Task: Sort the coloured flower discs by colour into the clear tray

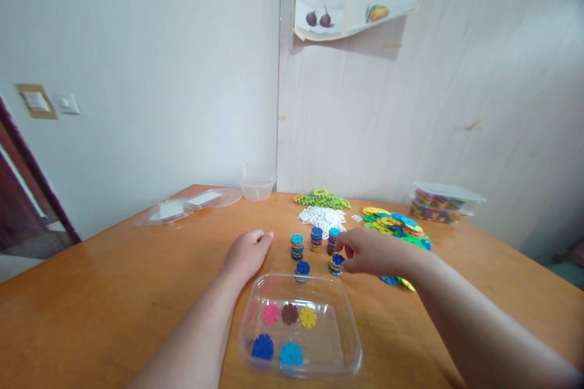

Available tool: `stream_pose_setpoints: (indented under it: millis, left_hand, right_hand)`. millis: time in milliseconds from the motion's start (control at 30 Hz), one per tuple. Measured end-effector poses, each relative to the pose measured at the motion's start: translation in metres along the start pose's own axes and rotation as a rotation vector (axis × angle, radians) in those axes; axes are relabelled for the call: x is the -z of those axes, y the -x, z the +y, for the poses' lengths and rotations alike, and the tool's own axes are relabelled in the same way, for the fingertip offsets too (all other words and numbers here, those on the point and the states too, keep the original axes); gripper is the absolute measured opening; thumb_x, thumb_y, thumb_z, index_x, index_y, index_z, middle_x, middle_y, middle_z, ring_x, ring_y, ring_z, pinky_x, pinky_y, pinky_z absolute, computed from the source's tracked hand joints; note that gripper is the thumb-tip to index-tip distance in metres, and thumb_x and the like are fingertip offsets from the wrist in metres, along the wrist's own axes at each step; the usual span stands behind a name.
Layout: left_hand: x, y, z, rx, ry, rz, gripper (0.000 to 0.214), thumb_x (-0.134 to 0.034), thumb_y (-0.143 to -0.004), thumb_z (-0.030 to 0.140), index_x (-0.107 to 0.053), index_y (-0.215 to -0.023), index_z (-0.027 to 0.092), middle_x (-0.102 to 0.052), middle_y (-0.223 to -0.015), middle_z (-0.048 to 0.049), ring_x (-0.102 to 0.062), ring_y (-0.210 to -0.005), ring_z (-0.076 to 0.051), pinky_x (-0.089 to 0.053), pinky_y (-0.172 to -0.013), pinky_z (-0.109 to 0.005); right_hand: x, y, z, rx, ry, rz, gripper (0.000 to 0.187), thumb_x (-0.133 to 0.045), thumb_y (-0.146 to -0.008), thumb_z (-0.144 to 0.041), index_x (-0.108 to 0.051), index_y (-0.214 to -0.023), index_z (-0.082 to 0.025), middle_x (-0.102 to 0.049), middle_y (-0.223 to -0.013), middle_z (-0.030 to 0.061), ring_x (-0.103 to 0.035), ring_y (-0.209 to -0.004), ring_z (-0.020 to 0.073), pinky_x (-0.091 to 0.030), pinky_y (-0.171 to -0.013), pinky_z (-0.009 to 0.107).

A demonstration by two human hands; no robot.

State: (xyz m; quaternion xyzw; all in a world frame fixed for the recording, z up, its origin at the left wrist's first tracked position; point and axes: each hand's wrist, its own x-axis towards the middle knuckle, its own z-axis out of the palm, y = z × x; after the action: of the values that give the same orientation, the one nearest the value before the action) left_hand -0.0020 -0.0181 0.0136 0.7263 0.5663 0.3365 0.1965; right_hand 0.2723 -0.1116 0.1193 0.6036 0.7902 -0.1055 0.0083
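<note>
My left hand (249,253) rests on the table with its fingers loosely curled and the thumb along the top; I see nothing in it. With thumb and fingers bent together, my right hand (362,250) grips a dark blue notched disc (337,259) at the top of a short stack. Around it stand other small stacks: a light-blue-topped stack (297,247), a dark-blue-topped stack (316,239), a stack partly behind my fingers (333,240) and a low blue stack (302,270). Close in front is a clear plastic box (349,340) holding several loose notched discs in different colours.
A pile of mixed discs (396,228) lies to the right. Behind the stacks are white flat pieces (319,219) and green pieces (322,199). A clear tub (258,185), flat clear lids (171,211) and stacked filled boxes (440,203) stand farther back.
</note>
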Motion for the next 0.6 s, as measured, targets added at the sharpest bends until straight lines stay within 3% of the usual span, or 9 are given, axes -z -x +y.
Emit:
stream_pose_setpoints:
  millis: [400,600]
  left_hand:
    - [0.002,0.004,0.006,0.031,0.070,0.018,0.043,-0.045,-0.083,0.054,-0.059,-0.062,0.019,-0.059,-0.057,-0.0007,-0.049,-0.058,-0.015,-0.027,-0.054,-0.025]
    - [0.003,0.004,0.008,0.036,0.055,0.003,0.042,-0.045,-0.083,0.052,-0.061,-0.063,0.019,-0.059,-0.056,-0.0011,-0.050,-0.058,-0.015,-0.029,-0.055,-0.025]
  right_hand:
    - [0.000,-0.002,-0.004,0.010,-0.040,0.044,0.022,-0.062,-0.072,-0.024,-0.068,-0.093,-0.024,-0.068,-0.084,0.0014,-0.058,-0.071,0.0160,-0.034,-0.056,0.025]
    - [0.011,0.016,-0.041,0.162,-0.209,0.083,0.019,-0.059,-0.076,-0.023,-0.065,-0.095,-0.022,-0.065,-0.080,-0.0001,-0.054,-0.067,0.0132,-0.034,-0.056,0.023]
